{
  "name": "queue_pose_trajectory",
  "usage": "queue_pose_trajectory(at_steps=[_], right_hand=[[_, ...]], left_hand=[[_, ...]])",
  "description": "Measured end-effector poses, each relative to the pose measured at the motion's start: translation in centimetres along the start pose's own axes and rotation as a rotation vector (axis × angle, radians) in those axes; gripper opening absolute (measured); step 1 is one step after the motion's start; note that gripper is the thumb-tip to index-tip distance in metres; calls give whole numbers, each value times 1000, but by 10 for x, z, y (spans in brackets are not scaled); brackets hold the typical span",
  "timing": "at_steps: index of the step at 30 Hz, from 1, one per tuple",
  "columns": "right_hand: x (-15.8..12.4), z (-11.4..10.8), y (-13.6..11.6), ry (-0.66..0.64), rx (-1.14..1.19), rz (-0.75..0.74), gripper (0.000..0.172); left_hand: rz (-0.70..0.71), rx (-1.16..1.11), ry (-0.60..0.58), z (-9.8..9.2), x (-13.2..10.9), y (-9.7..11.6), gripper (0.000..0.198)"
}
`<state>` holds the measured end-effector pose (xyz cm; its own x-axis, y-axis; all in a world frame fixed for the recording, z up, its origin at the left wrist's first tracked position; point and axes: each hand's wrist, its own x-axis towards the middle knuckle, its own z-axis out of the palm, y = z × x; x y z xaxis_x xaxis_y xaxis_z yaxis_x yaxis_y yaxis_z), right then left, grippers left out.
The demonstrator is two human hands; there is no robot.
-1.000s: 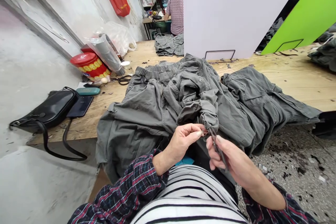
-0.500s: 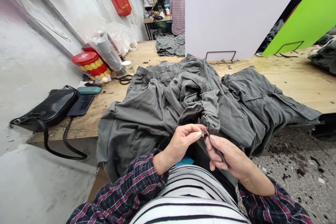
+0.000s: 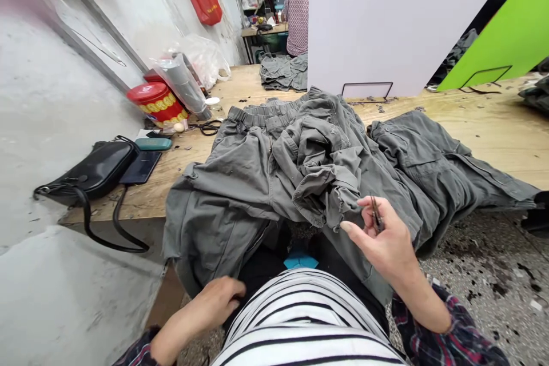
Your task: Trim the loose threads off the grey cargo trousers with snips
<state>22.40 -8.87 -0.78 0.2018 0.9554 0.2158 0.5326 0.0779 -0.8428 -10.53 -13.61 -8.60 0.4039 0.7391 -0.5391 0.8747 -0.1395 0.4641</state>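
Note:
My right hand (image 3: 386,237) holds a small pair of dark thread snips (image 3: 376,216) in its curled fingers, points upward. Its thumb is stretched out towards the bunched hem of a pair of grey trousers (image 3: 244,171), which lie crumpled over the table's front edge. Down by my lap is my left hand (image 3: 219,300), apart from the trousers. Its fingers are curled, slightly smeared, and their tips are mostly turned away. Whether anything is in them cannot be seen. More grey trousers (image 3: 429,154) lie to the right, folded over and against the first pair.
The wooden table (image 3: 506,143) bears black scissors (image 3: 210,127), a red tin (image 3: 156,104), a black handbag (image 3: 100,168) and a glasses case (image 3: 153,143) at left. A white panel (image 3: 403,23) and a green panel (image 3: 501,28) stand behind. A person (image 3: 297,23) is at the back.
My left hand has left the trouser hem and dropped down and left to my lap. My right hand has moved slightly up and right, the snips now turned upright. The view has shifted a little.

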Motion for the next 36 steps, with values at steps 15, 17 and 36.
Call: queue_pose_trajectory(at_steps=[15, 17, 36], right_hand=[[20, -5, 29, -239, 690, 405, 39], [18, -1, 31, -214, 696, 395, 39], [24, 3, 46, -30, 414, 166, 22]], left_hand=[[937, -244, 399, -101, 123, 182, 39], [912, -239, 402, -103, 132, 188, 25], [573, -742, 148, -100, 133, 186, 26]])
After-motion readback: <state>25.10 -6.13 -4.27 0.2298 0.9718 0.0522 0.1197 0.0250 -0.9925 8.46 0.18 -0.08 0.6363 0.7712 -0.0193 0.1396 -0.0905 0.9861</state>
